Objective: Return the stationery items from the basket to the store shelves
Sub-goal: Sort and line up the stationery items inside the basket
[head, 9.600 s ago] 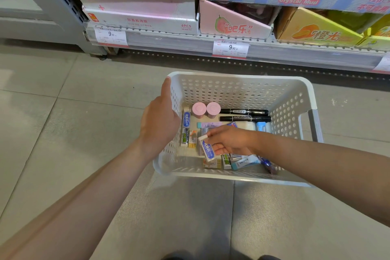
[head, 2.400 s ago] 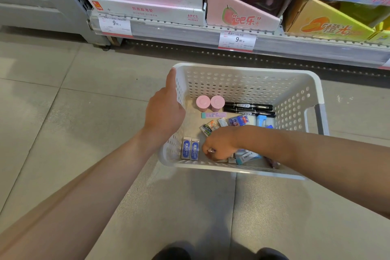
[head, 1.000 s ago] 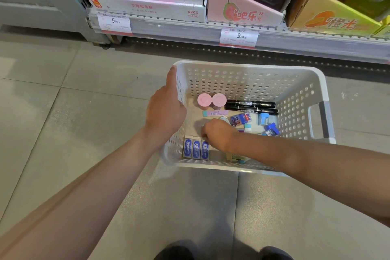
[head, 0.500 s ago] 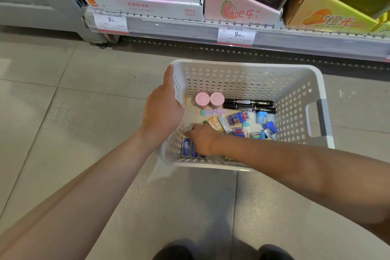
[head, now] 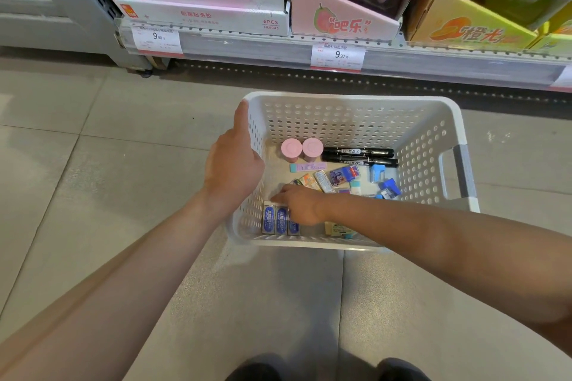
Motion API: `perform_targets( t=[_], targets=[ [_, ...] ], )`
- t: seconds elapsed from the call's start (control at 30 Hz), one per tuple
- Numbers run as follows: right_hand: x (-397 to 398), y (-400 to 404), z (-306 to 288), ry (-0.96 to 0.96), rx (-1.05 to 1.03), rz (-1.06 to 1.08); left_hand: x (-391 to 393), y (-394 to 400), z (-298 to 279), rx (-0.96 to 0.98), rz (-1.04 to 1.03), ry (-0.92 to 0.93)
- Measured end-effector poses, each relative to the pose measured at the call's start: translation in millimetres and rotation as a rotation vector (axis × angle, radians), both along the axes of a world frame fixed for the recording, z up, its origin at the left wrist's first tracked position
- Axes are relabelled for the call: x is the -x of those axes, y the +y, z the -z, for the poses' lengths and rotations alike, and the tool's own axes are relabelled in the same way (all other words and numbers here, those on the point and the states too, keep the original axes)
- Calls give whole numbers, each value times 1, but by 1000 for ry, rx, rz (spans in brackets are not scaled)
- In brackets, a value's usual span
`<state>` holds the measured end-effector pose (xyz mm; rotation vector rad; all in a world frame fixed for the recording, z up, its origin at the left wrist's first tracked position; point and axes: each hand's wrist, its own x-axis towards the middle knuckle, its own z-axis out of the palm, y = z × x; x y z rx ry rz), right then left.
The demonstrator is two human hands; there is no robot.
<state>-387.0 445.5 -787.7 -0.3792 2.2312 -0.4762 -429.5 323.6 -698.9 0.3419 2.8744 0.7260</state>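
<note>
A white perforated basket (head: 356, 102) sits on the tiled floor in front of the shelf. My left hand (head: 232, 170) grips its left rim, thumb lying along the top edge. My right hand (head: 297, 204) reaches inside, palm down, its fingers stretched left across the far ends of three blue-labelled erasers (head: 275, 219) lined up in the near left corner. It partly covers the third one. Two pink round-capped items (head: 301, 148), two black markers (head: 359, 156), several small colourful erasers (head: 322, 181) and blue sharpeners (head: 382, 179) lie further back.
The bottom store shelf (head: 247, 46) runs along the top of the view with price tags (head: 337, 56). It holds a pink and white display box (head: 201, 12), a pink pear box (head: 340, 22) and an orange box (head: 464, 31). My shoes (head: 257, 368) show at the bottom.
Loose blue-labelled erasers have been lined up as a row of three in the near left corner. My right hand has slid left over them. My left hand has stayed on the rim.
</note>
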Motion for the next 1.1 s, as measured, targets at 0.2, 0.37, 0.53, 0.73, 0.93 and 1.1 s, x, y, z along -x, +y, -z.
perform_targets(
  t=[0.2,0.37,0.53,0.73,0.93,1.1],
  targets=[
    [3,46,-36,88,145,189,-2,0,-4,32,-13,9],
    [-3,83,-38,33,2,42,-1,1,-2,22,-12,4],
    [-18,77,-24,2,-120,-198,1,0,0,22,-5,8],
    [-29,66,-7,96,-147,-349,1,0,0,20,-14,-2],
    [-22,66,-16,-32,-30,-159,-1,1,-3,27,-10,0],
    [-8,78,-26,-335,318,425,-2,1,-3,22,-7,-3]
  ],
)
